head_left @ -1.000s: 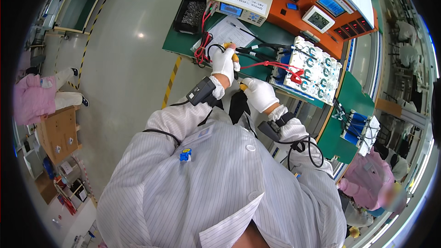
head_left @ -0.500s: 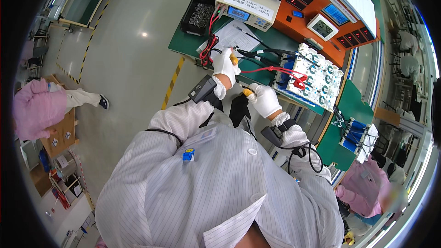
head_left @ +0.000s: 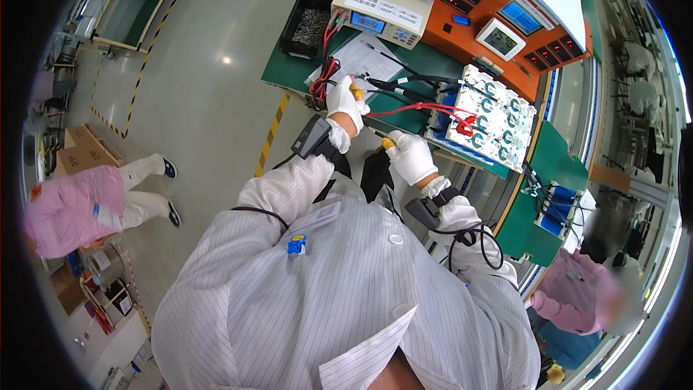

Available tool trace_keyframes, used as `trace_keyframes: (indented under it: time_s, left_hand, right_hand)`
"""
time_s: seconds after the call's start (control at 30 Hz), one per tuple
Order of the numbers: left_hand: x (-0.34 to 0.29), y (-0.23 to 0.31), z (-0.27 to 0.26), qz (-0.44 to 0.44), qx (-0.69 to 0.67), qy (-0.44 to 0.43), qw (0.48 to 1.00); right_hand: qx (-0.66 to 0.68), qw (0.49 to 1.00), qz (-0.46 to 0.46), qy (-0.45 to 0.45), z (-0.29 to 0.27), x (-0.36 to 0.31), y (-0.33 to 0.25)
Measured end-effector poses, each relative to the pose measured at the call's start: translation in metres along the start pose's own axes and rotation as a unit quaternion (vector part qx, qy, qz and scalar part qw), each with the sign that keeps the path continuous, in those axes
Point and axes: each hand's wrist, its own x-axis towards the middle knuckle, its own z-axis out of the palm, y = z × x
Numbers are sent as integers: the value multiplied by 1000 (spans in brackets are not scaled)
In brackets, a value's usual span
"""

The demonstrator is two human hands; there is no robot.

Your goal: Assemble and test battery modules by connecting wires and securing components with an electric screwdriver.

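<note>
My left hand (head_left: 345, 106), in a white glove with yellow-orange fingertips, is closed at the green bench's near edge. A red cable (head_left: 404, 108) runs from its fingers to a battery pack (head_left: 491, 119) with a white top and blue sides. Black cables (head_left: 404, 87) reach from the pack toward the same fingers; whether the hand grips them too is hidden. My right hand (head_left: 411, 157), gloved alike, is closed in front of the bench edge. Something thin and dark sticks out of its fingers toward my left hand; its kind is unclear.
Behind my left hand lie coiled red and black leads (head_left: 324, 79) and a paper sheet (head_left: 361, 58). A beige meter (head_left: 382, 11), black bins (head_left: 307, 32) of small metal parts and an orange instrument panel (head_left: 462, 25) stand farther back. A second blue pack (head_left: 557, 209) sits at right, near a person in pink.
My left hand has shifted slightly left, still closed, with the red cable reaching it. My right hand stays nearly in place. The person in pink at far left has moved and shows both feet.
</note>
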Motion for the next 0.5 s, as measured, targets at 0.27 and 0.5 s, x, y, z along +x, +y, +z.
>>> trace_keyframes:
  time_s: [0.27, 0.5]
  left_hand:
    - [4, -1, -2, -24, -15, 9, 1000]
    - [12, 2, -3, -19, -23, 2, 1000]
  right_hand:
    - [1, 1000, 5, 1, 5, -2, 5]
    - [-4, 1000, -1, -1, 0, 3, 3]
